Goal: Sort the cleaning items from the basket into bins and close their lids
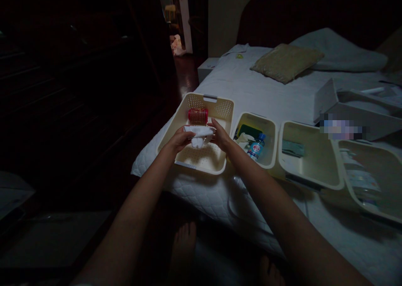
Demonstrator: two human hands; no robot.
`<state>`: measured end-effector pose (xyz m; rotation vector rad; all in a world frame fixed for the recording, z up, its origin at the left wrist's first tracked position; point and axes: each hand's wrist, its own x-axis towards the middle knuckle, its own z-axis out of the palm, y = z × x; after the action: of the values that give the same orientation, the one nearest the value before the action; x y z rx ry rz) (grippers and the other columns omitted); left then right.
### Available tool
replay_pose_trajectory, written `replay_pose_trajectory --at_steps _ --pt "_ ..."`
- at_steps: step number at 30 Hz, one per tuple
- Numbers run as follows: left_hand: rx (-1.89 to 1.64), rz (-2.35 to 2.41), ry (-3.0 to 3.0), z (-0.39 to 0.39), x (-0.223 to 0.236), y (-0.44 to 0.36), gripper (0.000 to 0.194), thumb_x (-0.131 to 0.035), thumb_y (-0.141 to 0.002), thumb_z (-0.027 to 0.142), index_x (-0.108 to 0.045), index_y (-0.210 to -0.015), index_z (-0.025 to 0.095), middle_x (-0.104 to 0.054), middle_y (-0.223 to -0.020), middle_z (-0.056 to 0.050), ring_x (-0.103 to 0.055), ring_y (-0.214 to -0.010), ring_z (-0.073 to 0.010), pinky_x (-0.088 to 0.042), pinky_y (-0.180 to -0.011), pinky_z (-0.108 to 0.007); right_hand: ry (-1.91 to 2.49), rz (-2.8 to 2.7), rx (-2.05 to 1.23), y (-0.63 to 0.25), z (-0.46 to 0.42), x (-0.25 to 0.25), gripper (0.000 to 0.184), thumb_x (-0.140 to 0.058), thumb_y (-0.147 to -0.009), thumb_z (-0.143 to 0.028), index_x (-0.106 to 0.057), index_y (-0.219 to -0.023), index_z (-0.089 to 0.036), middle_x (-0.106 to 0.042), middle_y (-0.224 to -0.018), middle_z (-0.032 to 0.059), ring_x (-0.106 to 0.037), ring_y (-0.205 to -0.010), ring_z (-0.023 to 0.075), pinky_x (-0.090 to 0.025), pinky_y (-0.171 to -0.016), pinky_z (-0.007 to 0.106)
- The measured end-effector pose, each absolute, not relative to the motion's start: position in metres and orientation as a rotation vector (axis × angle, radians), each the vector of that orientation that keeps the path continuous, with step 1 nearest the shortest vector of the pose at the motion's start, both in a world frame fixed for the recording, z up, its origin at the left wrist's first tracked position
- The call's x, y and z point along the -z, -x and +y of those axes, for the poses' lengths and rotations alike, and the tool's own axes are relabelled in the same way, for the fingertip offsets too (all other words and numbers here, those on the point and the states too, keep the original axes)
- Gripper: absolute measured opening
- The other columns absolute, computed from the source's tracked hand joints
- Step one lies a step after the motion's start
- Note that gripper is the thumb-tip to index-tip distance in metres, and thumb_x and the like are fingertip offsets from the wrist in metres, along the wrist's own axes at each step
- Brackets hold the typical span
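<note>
Your left hand (182, 138) and right hand (219, 134) pinch a white cloth (200, 135) between them, one at each end, fingers bent around its edges. The cloth is held above the large basket (205, 154), whose walls are perforated. Beyond your hands, a red can (197, 115) lies on its side within that basket. To the right, on the bed (188, 197), stand three smaller bins: the nearest (270, 152) contains a blue-capped bottle (256, 148), the next (309, 168) a greenish packet (292, 148).
</note>
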<state>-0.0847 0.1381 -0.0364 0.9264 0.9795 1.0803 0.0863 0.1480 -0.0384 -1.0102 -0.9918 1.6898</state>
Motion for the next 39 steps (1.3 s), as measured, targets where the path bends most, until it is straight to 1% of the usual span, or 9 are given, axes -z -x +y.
replay_pose_trajectory --at_steps 3,6,9,13,19,26,33,36,39 --pt "-1.091 0.994 -0.935 0.137 0.035 0.084 0.043 -0.068 -0.049 0.011 -0.058 -0.091 0.013 -0.066 -0.076 -0.002 -0.061 -0.064 -0.0130 -0.048 -0.061 -0.024 0.937 -1.126 -1.687 -0.086 0.145 0.040 0.038 -0.065 -0.066 -0.045 -0.060 -0.091 -0.018 -0.065 -0.085 0.0044 -0.059 -0.070 0.0143 -0.048 -0.063 0.027" --pt "-1.123 0.997 -0.911 0.138 0.035 0.084 0.041 -0.070 -0.051 0.012 -0.059 -0.090 0.014 -0.066 -0.075 -0.001 -0.060 -0.061 -0.0119 -0.048 -0.059 -0.023 0.910 -1.171 -1.673 -0.087 0.144 0.046 0.038 -0.071 -0.059 -0.032 -0.062 -0.090 -0.013 -0.066 -0.082 0.0054 -0.059 -0.065 0.0139 -0.048 -0.062 0.028" --pt "-1.113 0.965 -0.848 0.142 0.038 0.085 0.034 -0.071 -0.057 0.015 -0.061 -0.089 0.014 -0.066 -0.079 -0.002 -0.061 -0.063 -0.0115 -0.049 -0.059 -0.022 0.908 -1.138 -1.625 -0.088 0.144 0.048 0.036 -0.071 -0.060 -0.030 -0.063 -0.091 -0.012 -0.066 -0.081 0.0060 -0.059 -0.064 0.0132 -0.049 -0.062 0.028" --pt "-0.954 0.975 -0.755 0.145 0.042 0.086 0.028 -0.069 -0.063 0.015 -0.063 -0.091 0.013 -0.068 -0.082 -0.006 -0.063 -0.065 -0.0143 -0.052 -0.060 -0.025 0.925 -1.149 -1.610 -0.089 0.141 0.044 0.035 -0.070 -0.062 -0.027 -0.062 -0.093 -0.013 -0.067 -0.082 0.0056 -0.059 -0.064 0.0129 -0.050 -0.062 0.029" --pt "-0.955 0.889 -0.838 0.142 0.041 0.085 0.037 -0.066 -0.062 0.009 -0.063 -0.099 0.011 -0.068 -0.090 -0.010 -0.066 -0.072 -0.0182 -0.054 -0.063 -0.027 0.908 -1.177 -1.675 -0.090 0.137 0.038 0.038 -0.070 -0.061 -0.024 -0.062 -0.097 -0.015 -0.067 -0.087 0.0054 -0.061 -0.068 0.0136 -0.051 -0.064 0.028" --pt "-0.961 0.915 -0.821 0.138 0.034 0.083 0.043 -0.065 -0.059 0.006 -0.061 -0.102 0.010 -0.068 -0.082 -0.009 -0.064 -0.063 -0.0163 -0.053 -0.058 -0.027 0.946 -1.160 -1.728 -0.089 0.135 0.033 0.040 -0.064 -0.058 -0.011 -0.059 -0.097 -0.017 -0.065 -0.085 0.0025 -0.060 -0.068 0.0128 -0.052 -0.068 0.031" --pt "-0.868 1.002 -0.684 0.142 0.037 0.085 0.021 -0.066 -0.070 0.017 -0.063 -0.090 0.013 -0.066 -0.079 -0.009 -0.062 -0.067 -0.0161 -0.054 -0.058 -0.025 1.015 -1.124 -1.543 -0.085 0.139 0.039 0.044 -0.055 -0.053 -0.004 -0.056 -0.095 -0.018 -0.061 -0.081 -0.0002 -0.058 -0.064 0.0117 -0.051 -0.062 0.028" --pt "-0.858 0.969 -0.677 0.142 0.036 0.085 0.027 -0.068 -0.073 0.031 -0.063 -0.094 0.015 -0.065 -0.085 -0.010 -0.064 -0.074 -0.0182 -0.055 -0.065 -0.029 1.038 -1.146 -1.453 -0.085 0.141 0.043 0.041 -0.056 -0.051 -0.006 -0.055 -0.091 -0.018 -0.060 -0.077 -0.0022 -0.056 -0.064 0.0116 -0.049 -0.061 0.027" --pt "-0.871 0.945 -0.672 0.142 0.035 0.085 0.035 -0.064 -0.075 0.041 -0.062 -0.099 0.015 -0.066 -0.088 -0.011 -0.064 -0.078 -0.0199 -0.055 -0.068 -0.031 1.046 -1.196 -1.362 -0.084 0.144 0.049 0.036 -0.057 -0.051 -0.008 -0.055 -0.085 -0.019 -0.059 -0.077 -0.0030 -0.054 -0.067 0.0121 -0.048 -0.064 0.027"
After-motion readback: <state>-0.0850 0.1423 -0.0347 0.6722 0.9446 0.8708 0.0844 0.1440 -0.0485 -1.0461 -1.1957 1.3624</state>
